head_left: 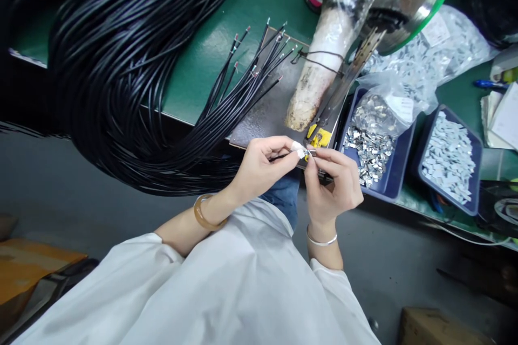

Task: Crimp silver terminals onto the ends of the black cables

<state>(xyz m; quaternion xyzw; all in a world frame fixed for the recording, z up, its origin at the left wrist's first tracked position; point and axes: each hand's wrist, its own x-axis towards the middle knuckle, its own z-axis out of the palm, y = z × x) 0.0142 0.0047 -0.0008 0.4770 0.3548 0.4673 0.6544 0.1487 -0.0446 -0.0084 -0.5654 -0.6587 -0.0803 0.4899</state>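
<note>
My left hand (263, 164) is closed in a pinch on the end of a black cable (277, 158); white tape wraps its fingertips. Facing it, my right hand (334, 180) pinches a small silvery piece (312, 150) against the cable's end. Its exact shape is hidden by the fingertips. Just beyond the fingers sits a yellow block (320, 137) at the foot of a metal machine part. A bundle of black cables (243, 97) with stripped, coloured wire ends lies on a dark metal plate (257, 128) to the left.
A blue bin (399, 172) of small metal clips stands right of my hands, beside another blue bin (478, 172) of pale flat pieces. A wrapped post (315, 70) slants over the plate. Behind the bins lie plastic bags (453, 48). A large cable coil (109, 64) hangs over the table's edge.
</note>
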